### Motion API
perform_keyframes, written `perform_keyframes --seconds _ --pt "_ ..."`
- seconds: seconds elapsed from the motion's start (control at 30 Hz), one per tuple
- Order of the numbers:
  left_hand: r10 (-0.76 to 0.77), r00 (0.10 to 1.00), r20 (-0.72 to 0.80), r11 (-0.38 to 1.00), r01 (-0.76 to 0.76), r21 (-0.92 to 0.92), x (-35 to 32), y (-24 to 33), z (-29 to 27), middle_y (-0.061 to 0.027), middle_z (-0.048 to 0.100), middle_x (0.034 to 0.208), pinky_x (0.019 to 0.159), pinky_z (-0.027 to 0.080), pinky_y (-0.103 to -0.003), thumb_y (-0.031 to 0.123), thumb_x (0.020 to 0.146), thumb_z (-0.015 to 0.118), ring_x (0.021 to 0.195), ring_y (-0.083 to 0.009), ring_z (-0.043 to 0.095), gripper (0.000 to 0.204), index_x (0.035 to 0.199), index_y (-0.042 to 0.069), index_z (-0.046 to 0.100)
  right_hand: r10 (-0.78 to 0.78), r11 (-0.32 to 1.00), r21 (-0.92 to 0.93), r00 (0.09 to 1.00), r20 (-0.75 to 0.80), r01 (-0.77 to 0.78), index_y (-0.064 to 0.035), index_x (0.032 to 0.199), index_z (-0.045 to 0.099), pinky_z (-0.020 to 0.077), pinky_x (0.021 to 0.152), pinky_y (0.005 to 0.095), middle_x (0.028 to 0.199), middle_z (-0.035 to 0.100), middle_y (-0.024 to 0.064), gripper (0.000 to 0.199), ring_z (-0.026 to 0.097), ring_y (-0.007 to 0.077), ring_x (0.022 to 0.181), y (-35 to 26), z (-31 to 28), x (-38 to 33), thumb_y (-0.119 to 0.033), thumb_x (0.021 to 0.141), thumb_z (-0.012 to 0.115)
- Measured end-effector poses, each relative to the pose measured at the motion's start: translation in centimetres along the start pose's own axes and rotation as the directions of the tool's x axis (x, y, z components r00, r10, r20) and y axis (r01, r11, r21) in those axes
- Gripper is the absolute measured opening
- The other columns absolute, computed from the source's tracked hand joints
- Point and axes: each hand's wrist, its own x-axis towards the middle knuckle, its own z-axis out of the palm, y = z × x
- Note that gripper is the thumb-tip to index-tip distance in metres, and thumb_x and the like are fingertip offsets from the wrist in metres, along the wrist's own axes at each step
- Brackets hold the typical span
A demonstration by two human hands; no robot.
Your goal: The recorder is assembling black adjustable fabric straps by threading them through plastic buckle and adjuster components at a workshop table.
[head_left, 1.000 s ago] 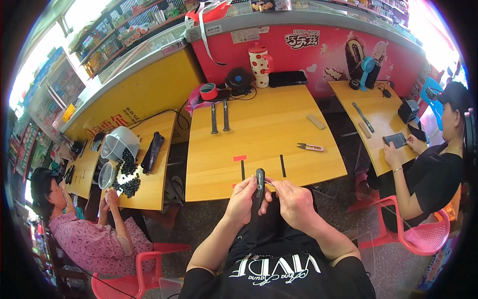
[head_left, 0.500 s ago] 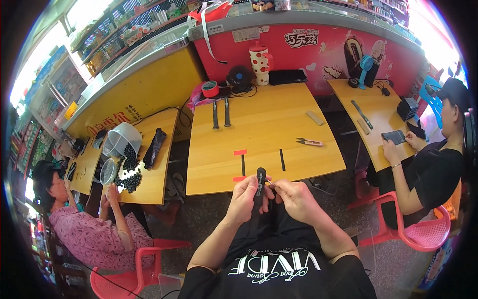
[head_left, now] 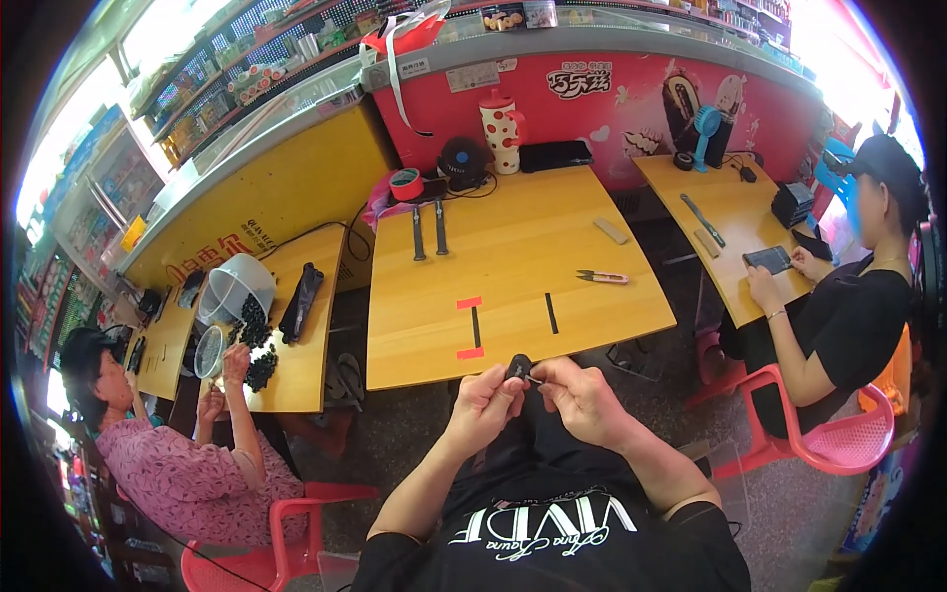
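In front of my body, just off the table's near edge, my left hand (head_left: 479, 403) is closed around a black strap (head_left: 517, 368) with a rounded end that sticks up past the fingers. My right hand (head_left: 580, 403) sits close beside it in a pinch. A thin light-coloured rod (head_left: 534, 379) shows between its fingertips, reaching to the strap; its kind is too small to make out. The strap's lower part is hidden by my fingers.
On the wooden table (head_left: 414, 335) lie two black straps (head_left: 429, 232), thread snips (head_left: 602, 277), a tan bar (head_left: 611, 231), and black strips (head_left: 551, 313), one between red tape pieces (head_left: 470, 303). People work at both side tables, the left with black pieces (head_left: 258, 373).
Both hands have come slightly lower and closer together, and less of the strap shows. The view has shifted a little. The person on the left has raised a hand beside the clear container.
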Motion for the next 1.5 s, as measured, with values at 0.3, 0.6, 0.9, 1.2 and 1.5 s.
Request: perform_keyframes --seconds 0.3,0.6,0.9,1.2,1.5 --pt "0.113 0.994 0.005 0.979 -0.112 0.168 1.4 -1.4 0.4 -0.0044 0.054 0.059 0.048 0.040 -0.026 0.009 0.095 0.053 0.050 -0.0126 0.051 0.015 0.082 -0.001 0.056 -0.286 0.930 -0.275 0.950 -0.127 0.244 -0.0025 0.123 0.044 0.0484 0.058 0.0316 0.075 0.060 0.0149 0.041 0.062 0.0230 0.064 2.5 1.0 1.6 0.007 0.085 0.055" --pt "0.134 0.991 -0.020 0.927 -0.118 0.357 2.9 -2.4 -1.6 -0.0012 0.055 0.058 0.047 0.040 -0.025 0.009 0.095 0.053 0.050 -0.0094 0.050 0.014 0.085 0.001 0.059 0.327 0.157 0.850 0.839 0.436 -0.503 -0.0044 0.127 0.039 0.0332 0.045 0.0224 0.067 0.050 -0.0006 0.035 0.040 0.0073 0.050 3.8 -1.4 2.4 -0.005 0.094 0.051" --pt "-0.409 0.899 -0.156 0.866 0.328 -0.378 4.5 -3.3 -4.3 -0.0044 0.055 0.066 0.043 0.036 -0.021 0.023 0.101 0.043 0.045 -0.0094 0.045 0.027 0.099 0.000 0.057 0.224 0.890 0.396 0.973 0.051 -0.226 -0.0057 0.105 0.053 0.0468 0.056 0.0290 0.070 0.055 0.0048 0.023 0.057 0.0143 0.061 6.0 -0.8 5.5 0.008 0.086 0.055" --pt "-0.421 0.901 -0.105 0.819 0.328 -0.470 6.6 -4.1 -3.6 -0.0056 0.056 0.069 0.045 0.037 -0.021 0.025 0.102 0.042 0.048 -0.0110 0.049 0.030 0.104 0.000 0.057 0.089 0.989 -0.105 0.990 -0.107 -0.100 -0.0046 0.098 0.056 0.0425 0.045 0.0356 0.062 0.057 0.0130 0.013 0.060 0.0287 0.053 7.8 2.3 8.3 -0.002 0.087 0.061" --pt "-0.418 0.904 -0.091 0.824 0.335 -0.457 7.1 -4.7 -3.2 -0.0042 0.057 0.069 0.044 0.038 -0.020 0.025 0.102 0.042 0.048 -0.0089 0.049 0.029 0.104 0.000 0.057 0.101 0.989 -0.102 0.989 -0.105 -0.112 -0.0048 0.097 0.056 0.0438 0.046 0.0374 0.066 0.060 0.0145 0.012 0.062 0.0317 0.057 8.5 1.8 8.8 -0.001 0.086 0.061"
